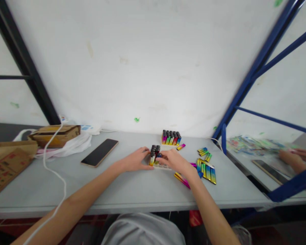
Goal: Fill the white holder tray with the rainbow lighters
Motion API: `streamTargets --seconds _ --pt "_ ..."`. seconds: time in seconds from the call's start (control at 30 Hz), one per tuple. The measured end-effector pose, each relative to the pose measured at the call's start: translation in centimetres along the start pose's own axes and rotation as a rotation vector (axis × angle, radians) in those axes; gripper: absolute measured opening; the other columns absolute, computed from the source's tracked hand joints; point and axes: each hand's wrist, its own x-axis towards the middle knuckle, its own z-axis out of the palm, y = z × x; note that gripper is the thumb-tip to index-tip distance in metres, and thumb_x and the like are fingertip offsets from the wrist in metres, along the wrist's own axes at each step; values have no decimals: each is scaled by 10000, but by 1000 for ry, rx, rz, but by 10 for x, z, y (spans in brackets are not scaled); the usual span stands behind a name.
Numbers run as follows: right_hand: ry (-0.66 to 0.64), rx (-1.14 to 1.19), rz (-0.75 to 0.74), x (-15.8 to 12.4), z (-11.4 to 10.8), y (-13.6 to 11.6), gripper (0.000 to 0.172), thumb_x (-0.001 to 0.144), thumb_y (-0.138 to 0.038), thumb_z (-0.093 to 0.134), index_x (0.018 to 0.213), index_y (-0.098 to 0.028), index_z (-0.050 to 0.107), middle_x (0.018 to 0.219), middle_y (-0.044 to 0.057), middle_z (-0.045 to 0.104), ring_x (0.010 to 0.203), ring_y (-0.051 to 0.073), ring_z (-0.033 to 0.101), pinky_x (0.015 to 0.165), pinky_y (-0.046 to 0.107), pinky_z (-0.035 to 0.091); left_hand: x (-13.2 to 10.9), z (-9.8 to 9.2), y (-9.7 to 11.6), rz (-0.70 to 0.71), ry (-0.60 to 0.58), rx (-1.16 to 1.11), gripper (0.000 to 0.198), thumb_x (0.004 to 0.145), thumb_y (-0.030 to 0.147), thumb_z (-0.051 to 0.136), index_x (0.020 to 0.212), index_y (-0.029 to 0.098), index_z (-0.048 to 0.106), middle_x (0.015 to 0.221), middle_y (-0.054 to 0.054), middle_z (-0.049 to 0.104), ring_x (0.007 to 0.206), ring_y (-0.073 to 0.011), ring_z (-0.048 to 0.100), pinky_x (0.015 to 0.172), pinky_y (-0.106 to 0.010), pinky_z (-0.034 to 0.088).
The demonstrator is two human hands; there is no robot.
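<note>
A pale tray (165,167) lies in front of me, with several black-topped lighters (153,157) upright in its left end. My left hand (136,159) grips the tray's left end, thumb at the near corner and fingers round the back. At the tray's middle, the closed fingers of my right hand (175,160) hold a lighter (158,155); its dark bluish top shows and the rest is mostly hidden. Loose shiny lighters (206,170) in yellow, green and blue lie right of my right hand. A yellow and magenta one (182,179) lies partly under my right wrist.
Behind stands a full block of rainbow lighters (171,137), a single lighter (181,147) beside it. At left are a phone (100,153), cardboard boxes (57,134) and a white cable (52,170). Beyond the blue frame (247,81), another person's hands (295,158) work at a neighbouring table.
</note>
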Motion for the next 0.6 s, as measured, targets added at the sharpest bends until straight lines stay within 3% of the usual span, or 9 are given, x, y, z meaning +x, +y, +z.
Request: streamTargets --seconds 0.13,0.3,0.37,0.43,0.5,0.6 --pt "66 -228 35 4 7 -4 285 998 -385 736 802 -179 743 796 90 741 729 221 655 692 289 437 1 2 -4 11 0 13 694 880 653 777 1402 220 631 1426 -155 615 1333 -359 577 1187 -484 445" --pt "-27 -76 14 -3 -11 8 378 1028 -465 669 782 -184 728 657 6 669 616 170 575 621 266 400 0 0 -3 -15 -10 29 691 889 650 761 1402 209 619 1445 -158 605 1351 -353 575 1196 -463 438" --pt "7 -97 35 -9 -25 22 377 1053 -431 614 797 -180 731 682 8 683 645 172 592 664 271 438 0 -1 -1 -20 -9 29 694 885 650 762 1394 198 624 1450 -166 604 1357 -360 575 1203 -467 435" --pt "93 -190 110 -14 -37 43 337 1078 -331 537 897 -166 768 834 56 760 779 199 665 807 304 502 0 -1 0 -19 -2 25 692 879 659 763 1383 203 633 1450 -167 609 1345 -367 586 1198 -477 443" --pt "189 -276 199 -19 -42 66 291 1029 -149 507 1131 -144 779 1165 132 783 1085 233 701 1029 349 492 0 -2 0 -17 1 22 688 872 672 763 1367 209 644 1445 -166 614 1330 -370 597 1193 -484 452" --pt "119 -326 306 -26 -40 96 611 866 62 460 1408 -110 682 1485 184 653 1382 227 598 1206 373 403 1 -2 -1 -21 -4 26 698 867 688 756 1357 204 647 1446 -168 612 1333 -374 596 1192 -485 459"
